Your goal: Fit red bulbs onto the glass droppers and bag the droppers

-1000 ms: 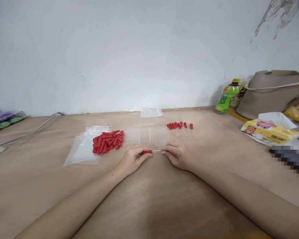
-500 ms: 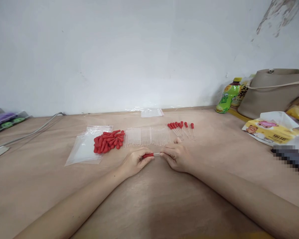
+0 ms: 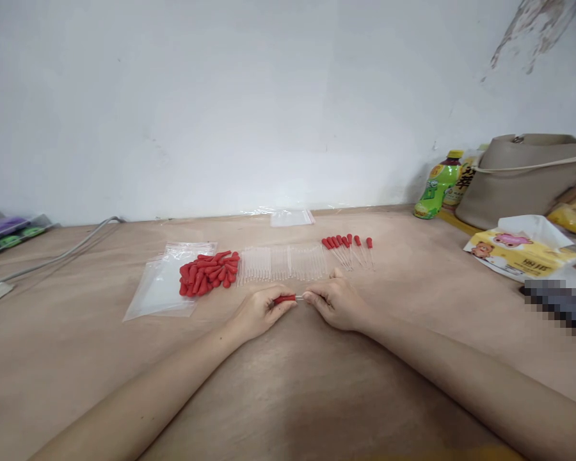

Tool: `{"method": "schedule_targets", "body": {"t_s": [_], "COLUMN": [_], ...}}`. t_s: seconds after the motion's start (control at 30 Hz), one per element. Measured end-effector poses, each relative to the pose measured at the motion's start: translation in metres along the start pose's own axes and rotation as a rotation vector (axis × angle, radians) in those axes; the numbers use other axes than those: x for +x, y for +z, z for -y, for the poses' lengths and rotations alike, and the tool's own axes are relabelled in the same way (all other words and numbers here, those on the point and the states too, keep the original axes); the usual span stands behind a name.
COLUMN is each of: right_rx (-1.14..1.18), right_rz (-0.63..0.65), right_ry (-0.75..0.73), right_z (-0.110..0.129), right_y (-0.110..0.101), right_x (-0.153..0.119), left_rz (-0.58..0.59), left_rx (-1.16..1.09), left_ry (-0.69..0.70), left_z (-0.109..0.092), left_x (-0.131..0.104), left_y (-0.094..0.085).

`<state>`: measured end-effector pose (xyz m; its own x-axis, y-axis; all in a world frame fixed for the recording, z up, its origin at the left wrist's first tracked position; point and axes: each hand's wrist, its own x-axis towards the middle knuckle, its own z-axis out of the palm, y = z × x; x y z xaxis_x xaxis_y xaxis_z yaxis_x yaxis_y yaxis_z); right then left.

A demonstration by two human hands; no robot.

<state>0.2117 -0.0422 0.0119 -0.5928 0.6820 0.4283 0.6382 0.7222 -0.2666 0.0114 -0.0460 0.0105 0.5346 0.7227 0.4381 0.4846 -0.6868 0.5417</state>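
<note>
My left hand [image 3: 262,312] is closed round a red rubber bulb [image 3: 285,299]. A clear glass tube [image 3: 300,297] sticks out of the bulb's right end, and my right hand [image 3: 336,302] pinches that tube. Behind my hands lies a row of clear tubes [image 3: 283,263] side by side. A pile of loose red bulbs [image 3: 208,274] rests on clear plastic bags [image 3: 156,291] to the left. At the back right, several droppers with red bulbs [image 3: 348,242] lie with their tubes toward me.
Against the wall at the right stand a green bottle [image 3: 436,186] and a beige bag [image 3: 513,182]. A yellow tissue pack [image 3: 523,253] lies before them, near a blurred dark object [image 3: 557,307]. A grey cable [image 3: 72,250] crosses the left side. A small clear bag [image 3: 292,218] lies by the wall.
My right hand has shifted slightly left along the tube, closer to the red bulb, and its fingers are a little differently bent. My left hand keeps its hold.
</note>
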Motion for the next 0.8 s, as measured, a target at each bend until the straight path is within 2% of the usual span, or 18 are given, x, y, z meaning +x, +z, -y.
{"method": "schedule_targets", "body": {"t_s": [0.13, 0.23, 0.3, 0.43, 0.5, 0.6, 0.8], "right_rx": [-0.13, -0.161, -0.132, -0.143, -0.194, -0.247, -0.314], "right_rz": [0.046, 0.094, 0.056, -0.135, -0.16, -0.121, -0.057], "right_ry": [-0.044, -0.031, 0.102, 0.616, 0.78, 0.854, 0.869], "right_z": [0.008, 0.004, -0.009, -0.051, -0.07, -0.088, -0.095], "right_y": [-0.014, -0.027, -0.036, -0.05, -0.051, -0.046, -0.027], "right_x": [0.002, 0.004, 0.006, 0.014, 0.019, 0.027, 0.033], "left_rz": [-0.014, -0.031, -0.045, 0.003, 0.027, 0.031, 0.026], "left_rx": [-0.063, -0.103, -0.117, -0.103, -0.095, -0.082, -0.036], "left_ry": [-0.065, -0.154, -0.192, -0.203, -0.198, -0.187, -0.136], "left_z": [0.002, 0.004, 0.005, 0.003, 0.002, 0.002, 0.006], "left_x": [0.003, 0.005, 0.005, 0.006, 0.007, 0.007, 0.006], "left_y": [0.0, 0.001, 0.0, -0.001, -0.001, -0.001, 0.0]}}
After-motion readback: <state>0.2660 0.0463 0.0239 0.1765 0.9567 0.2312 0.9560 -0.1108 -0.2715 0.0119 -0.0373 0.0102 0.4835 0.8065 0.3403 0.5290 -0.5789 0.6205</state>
